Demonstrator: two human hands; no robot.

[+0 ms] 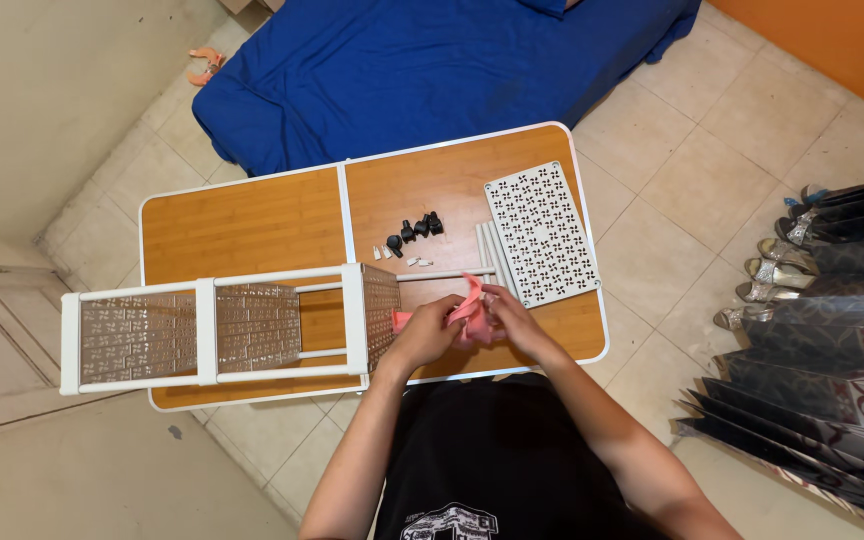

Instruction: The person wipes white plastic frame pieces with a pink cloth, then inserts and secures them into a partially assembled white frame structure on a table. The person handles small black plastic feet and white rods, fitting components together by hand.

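Observation:
My left hand (430, 331) and my right hand (505, 315) meet over the near edge of a wooden folding table (242, 225). Both grip a pink plastic bag (469, 312) held between them. Just left of my hands lies a white shelf rack (217, 325) on its side, with patterned clear panels. A thin white rod (442, 274) runs from the rack toward my hands.
A white perforated panel (540, 232) lies on the table's right part beside several white tubes (493, 250). Small black wheels (415, 230) and white clips (402, 258) sit mid-table. A blue-covered bed (432, 60) is beyond; shoes (777, 270) line the floor at right.

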